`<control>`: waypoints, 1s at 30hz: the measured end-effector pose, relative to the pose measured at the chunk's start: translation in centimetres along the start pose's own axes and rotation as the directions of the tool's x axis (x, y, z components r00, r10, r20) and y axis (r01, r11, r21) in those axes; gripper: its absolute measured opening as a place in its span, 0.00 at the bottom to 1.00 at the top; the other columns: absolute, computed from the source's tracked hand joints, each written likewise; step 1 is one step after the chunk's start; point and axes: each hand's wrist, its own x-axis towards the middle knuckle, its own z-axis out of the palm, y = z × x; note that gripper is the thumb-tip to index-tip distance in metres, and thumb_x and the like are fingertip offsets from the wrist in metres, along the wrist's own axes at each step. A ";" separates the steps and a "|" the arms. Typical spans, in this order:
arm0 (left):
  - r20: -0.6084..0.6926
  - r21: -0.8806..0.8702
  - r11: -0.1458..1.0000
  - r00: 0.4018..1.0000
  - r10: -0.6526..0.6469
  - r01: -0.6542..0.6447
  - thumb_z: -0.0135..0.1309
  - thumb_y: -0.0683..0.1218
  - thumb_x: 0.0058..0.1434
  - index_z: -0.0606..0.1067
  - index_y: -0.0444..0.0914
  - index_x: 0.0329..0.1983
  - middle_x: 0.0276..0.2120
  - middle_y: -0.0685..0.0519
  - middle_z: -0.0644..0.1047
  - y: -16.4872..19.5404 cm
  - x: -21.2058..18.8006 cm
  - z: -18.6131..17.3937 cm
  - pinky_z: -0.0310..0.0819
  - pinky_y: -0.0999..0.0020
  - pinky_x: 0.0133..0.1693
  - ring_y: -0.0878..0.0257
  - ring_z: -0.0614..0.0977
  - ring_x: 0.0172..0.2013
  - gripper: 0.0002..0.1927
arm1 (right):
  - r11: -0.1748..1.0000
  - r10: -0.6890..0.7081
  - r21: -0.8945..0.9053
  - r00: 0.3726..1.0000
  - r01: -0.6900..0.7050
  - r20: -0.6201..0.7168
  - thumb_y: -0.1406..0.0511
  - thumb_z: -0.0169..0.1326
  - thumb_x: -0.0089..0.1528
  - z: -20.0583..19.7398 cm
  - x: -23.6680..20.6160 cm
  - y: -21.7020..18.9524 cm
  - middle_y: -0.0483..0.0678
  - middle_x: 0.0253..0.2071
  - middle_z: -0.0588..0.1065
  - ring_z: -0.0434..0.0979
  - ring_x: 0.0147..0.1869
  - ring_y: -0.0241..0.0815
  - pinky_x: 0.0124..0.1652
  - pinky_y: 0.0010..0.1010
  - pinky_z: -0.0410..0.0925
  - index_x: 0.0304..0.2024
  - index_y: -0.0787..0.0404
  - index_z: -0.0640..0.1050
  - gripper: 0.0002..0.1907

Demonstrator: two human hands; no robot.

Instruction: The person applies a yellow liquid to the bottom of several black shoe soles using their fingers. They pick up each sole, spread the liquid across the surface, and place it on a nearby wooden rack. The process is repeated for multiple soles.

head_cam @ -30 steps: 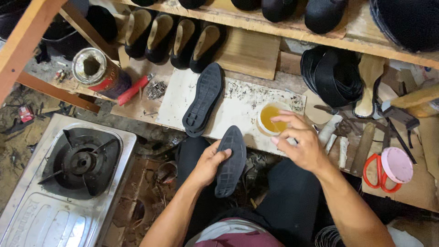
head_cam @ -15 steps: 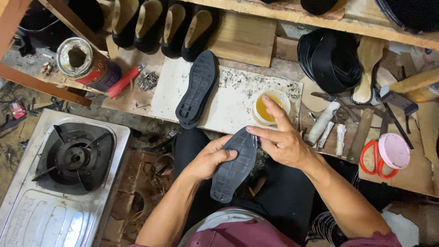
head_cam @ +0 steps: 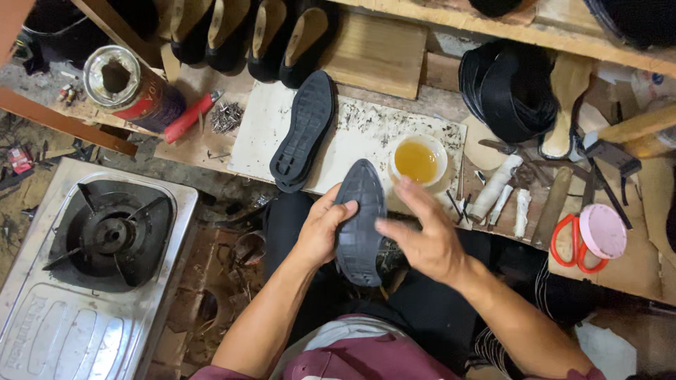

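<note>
Over your lap, just in front of the counter [head_cam: 352, 134], you hold a dark rubber sole [head_cam: 360, 222] tread side up, toe pointing toward the bench. Your left hand [head_cam: 320, 232] has its grip closed around the sole's left edge, thumb lying over the top near the toe, fingers wrapped underneath. Your right hand [head_cam: 422, 239] hovers above the sole's right edge, fingers loosely spread and empty, blurred in the frame; whether the fingertips touch the rubber cannot be told. Directly beyond the toe sits a small white bowl of amber liquid [head_cam: 417, 160], likely adhesive, on a pale, stained work board [head_cam: 352, 130]. A second matching sole [head_cam: 304, 130] lies tread up on that board, near the bowl but apart from it. To the right of the bowl lie pale rolled sticks [head_cam: 495, 186], and further right, red-handled scissors [head_cam: 572, 243] beside a pink round lid [head_cam: 603, 231]. At far left, an open tin can [head_cam: 130, 88] stands on the counter, and below it a gas stove [head_cam: 105, 236] sits well apart from the work. Judgement: the step in hand appears to be coating or smoothing the held sole. The next move calls for keeping the left grip steady and the sole level, and for the right fingers to travel evenly along the surface without pushing it from your hold.
</note>
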 end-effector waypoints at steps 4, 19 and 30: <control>-0.017 -0.010 0.999 0.999 0.042 -0.042 0.46 0.38 0.66 0.70 0.29 0.62 0.46 0.48 0.79 -0.1 0.4 0.0 0.78 0.67 0.46 0.62 0.82 0.42 0.21 | 0.997 -0.063 -0.049 0.991 0.057 -0.115 0.72 0.65 0.60 0.6 0.4 -0.1 0.51 0.67 0.64 0.66 0.73 0.56 0.70 0.45 0.65 0.49 0.50 0.83 0.16; -0.078 -0.017 1.000 0.997 -0.026 0.025 0.50 0.45 0.66 0.70 0.34 0.57 0.44 0.51 0.79 0.7 -0.4 -0.8 0.77 0.64 0.47 0.63 0.81 0.42 0.18 | 0.866 0.333 0.341 0.931 -0.364 0.148 0.70 0.65 0.57 1.4 0.0 -1.6 0.57 0.59 0.71 0.83 0.43 0.38 0.46 0.28 0.76 0.62 0.72 0.71 0.32; 0.017 0.111 0.988 0.994 -0.108 0.105 0.54 0.36 0.65 0.71 0.29 0.60 0.49 0.49 0.79 -0.1 -1.5 -1.9 0.75 0.62 0.55 0.61 0.80 0.48 0.19 | 0.883 0.393 -0.371 0.886 -0.288 0.248 0.48 0.69 0.47 -0.8 3.6 6.5 0.62 0.74 0.57 0.47 0.77 0.68 0.64 0.63 0.52 0.47 0.63 0.84 0.33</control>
